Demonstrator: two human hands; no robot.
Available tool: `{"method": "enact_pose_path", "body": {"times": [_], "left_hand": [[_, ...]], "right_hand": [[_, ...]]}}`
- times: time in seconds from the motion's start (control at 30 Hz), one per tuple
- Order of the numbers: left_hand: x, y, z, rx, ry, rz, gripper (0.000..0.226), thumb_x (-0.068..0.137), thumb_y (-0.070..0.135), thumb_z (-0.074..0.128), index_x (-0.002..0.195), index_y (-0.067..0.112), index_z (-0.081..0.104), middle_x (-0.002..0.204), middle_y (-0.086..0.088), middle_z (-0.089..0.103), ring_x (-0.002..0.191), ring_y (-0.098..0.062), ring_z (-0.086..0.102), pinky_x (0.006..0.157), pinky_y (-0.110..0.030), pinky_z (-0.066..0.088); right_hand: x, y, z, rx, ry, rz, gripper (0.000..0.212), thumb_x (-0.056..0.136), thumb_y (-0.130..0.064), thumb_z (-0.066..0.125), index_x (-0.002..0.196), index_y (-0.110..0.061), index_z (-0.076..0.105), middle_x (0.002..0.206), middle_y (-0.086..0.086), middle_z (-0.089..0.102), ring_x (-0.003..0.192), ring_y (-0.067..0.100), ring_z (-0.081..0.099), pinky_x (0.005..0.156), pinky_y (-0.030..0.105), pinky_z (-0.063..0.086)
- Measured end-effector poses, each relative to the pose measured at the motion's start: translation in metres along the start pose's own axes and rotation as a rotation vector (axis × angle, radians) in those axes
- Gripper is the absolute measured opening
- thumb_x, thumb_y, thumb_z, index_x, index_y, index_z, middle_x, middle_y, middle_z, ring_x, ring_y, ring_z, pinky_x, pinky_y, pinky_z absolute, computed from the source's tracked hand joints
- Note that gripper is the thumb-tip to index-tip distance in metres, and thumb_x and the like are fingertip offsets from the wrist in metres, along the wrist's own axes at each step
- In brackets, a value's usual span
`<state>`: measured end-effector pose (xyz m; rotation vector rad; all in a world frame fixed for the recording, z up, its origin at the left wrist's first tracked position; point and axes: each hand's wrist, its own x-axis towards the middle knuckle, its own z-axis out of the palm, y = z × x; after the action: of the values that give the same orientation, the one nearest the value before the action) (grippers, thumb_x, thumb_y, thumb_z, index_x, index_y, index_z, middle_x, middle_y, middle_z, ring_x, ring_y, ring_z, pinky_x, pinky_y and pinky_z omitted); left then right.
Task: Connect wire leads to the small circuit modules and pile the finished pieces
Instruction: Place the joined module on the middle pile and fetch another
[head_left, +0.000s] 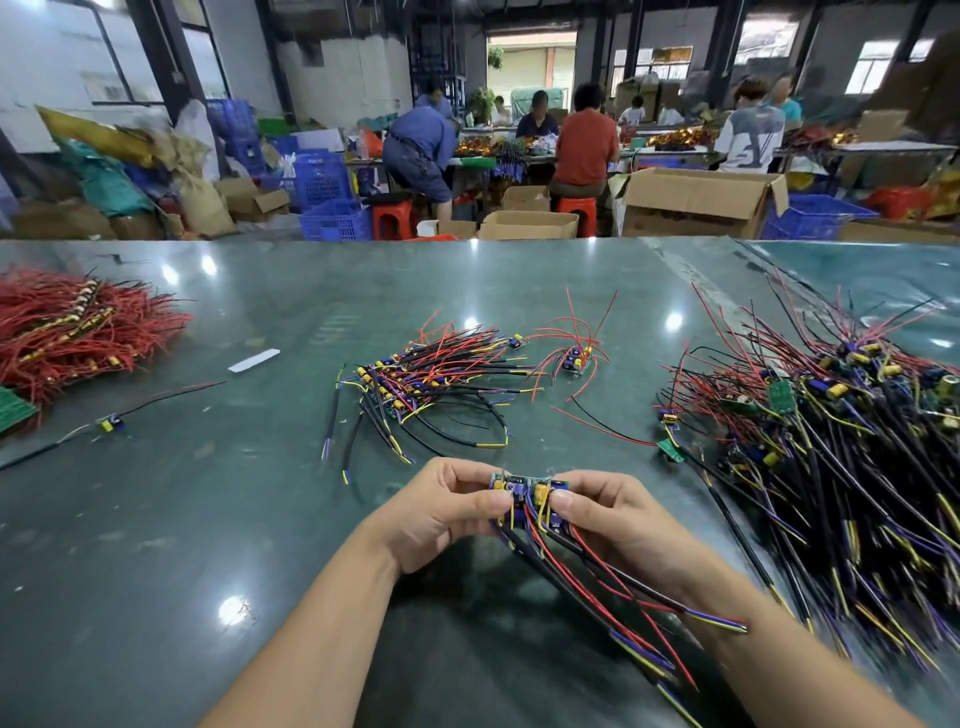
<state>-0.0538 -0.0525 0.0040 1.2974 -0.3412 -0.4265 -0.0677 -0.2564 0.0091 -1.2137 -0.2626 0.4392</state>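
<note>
Circuit modules (527, 491) sit low in the frame's center, lying left to right; we pinch them between our left hand (441, 514) and right hand (605, 514), leads (613, 587) trailing toward the lower right.

Two bare forearms enter from the bottom edge, one from about 7 o'clock and one from about 5 o'clock. No sleeve covers either as far as the frame shows. The left hand (441, 512) and right hand (613, 514) wear no gloves, rings or watch. Fingernails are short and unpainted.
</note>
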Motion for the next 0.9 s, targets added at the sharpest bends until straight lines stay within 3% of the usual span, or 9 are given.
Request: {"method": "enact_pose_path", "body": {"times": [0.13,0.23,0.3,0.43,0.53,0.63,0.8,0.9], "left_hand": [[0.000,0.002,-0.002,0.005,-0.036,0.001,0.037,0.069,0.026,0.083,0.099,0.006,0.074,0.092,-0.008,0.073,0.082,-0.017,0.069,0.075,-0.030,0.056],[-0.001,0.001,-0.003,-0.003,-0.048,0.001,0.036,0.067,0.027,0.084,0.095,0.006,0.074,0.089,-0.006,0.073,0.079,-0.016,0.068,0.075,-0.031,0.056],[-0.002,0.002,-0.002,-0.014,-0.049,-0.006,0.037,0.066,0.027,0.085,0.094,0.006,0.074,0.088,-0.007,0.073,0.079,-0.016,0.068,0.076,-0.031,0.056],[-0.003,0.006,0.000,-0.042,-0.098,-0.010,0.035,0.068,0.026,0.084,0.095,0.006,0.073,0.089,-0.007,0.073,0.080,-0.016,0.068,0.079,-0.032,0.055],[-0.002,0.006,0.001,-0.065,-0.103,-0.018,0.038,0.066,0.027,0.085,0.096,0.006,0.073,0.090,-0.007,0.073,0.082,-0.016,0.068,0.082,-0.032,0.054],[0.000,0.004,0.001,-0.102,-0.059,-0.021,0.038,0.062,0.025,0.087,0.093,0.008,0.073,0.087,-0.007,0.072,0.079,-0.016,0.068,0.075,-0.028,0.054],[-0.001,0.006,-0.002,-0.213,-0.003,0.005,0.026,0.060,0.014,0.079,0.082,0.005,0.071,0.072,-0.007,0.067,0.062,-0.015,0.064,0.061,-0.025,0.053],[-0.006,0.010,-0.013,-0.392,0.150,0.119,0.048,0.044,0.021,0.091,0.083,0.004,0.067,0.067,-0.006,0.061,0.055,-0.013,0.058,0.054,-0.023,0.051]], "right_hand": [[-0.001,-0.001,0.002,0.031,-0.029,-0.014,0.028,0.077,-0.019,0.074,0.097,0.000,0.070,0.101,0.030,0.046,0.095,0.038,0.029,0.080,0.042,0.019],[-0.001,0.003,-0.001,0.062,-0.067,-0.060,0.014,0.081,-0.003,0.065,0.093,0.002,0.071,0.093,0.027,0.064,0.080,0.032,0.059,0.080,0.035,0.046],[-0.001,0.004,-0.002,0.086,-0.089,-0.072,0.018,0.078,-0.004,0.062,0.091,0.004,0.070,0.090,0.025,0.069,0.076,0.025,0.067,0.073,0.029,0.054],[0.000,0.004,-0.001,0.060,-0.090,-0.056,0.029,0.074,-0.011,0.067,0.096,0.007,0.069,0.093,0.028,0.068,0.078,0.029,0.066,0.071,0.032,0.054],[0.002,0.001,-0.002,0.021,-0.104,-0.032,0.026,0.080,-0.011,0.066,0.100,0.004,0.069,0.091,0.025,0.069,0.074,0.025,0.069,0.068,0.029,0.055],[0.005,-0.001,-0.010,-0.012,-0.093,0.006,0.023,0.084,-0.009,0.064,0.103,0.003,0.069,0.092,0.025,0.069,0.073,0.025,0.069,0.067,0.029,0.056],[0.003,-0.002,-0.016,-0.026,-0.129,0.082,0.047,0.072,-0.029,0.080,0.106,0.001,0.068,0.095,0.022,0.069,0.080,0.023,0.069,0.073,0.028,0.055],[0.004,-0.012,-0.022,0.119,-0.043,0.079,0.040,0.064,-0.028,0.086,0.090,0.000,0.073,0.080,0.015,0.071,0.069,0.016,0.069,0.064,0.021,0.055]]}}
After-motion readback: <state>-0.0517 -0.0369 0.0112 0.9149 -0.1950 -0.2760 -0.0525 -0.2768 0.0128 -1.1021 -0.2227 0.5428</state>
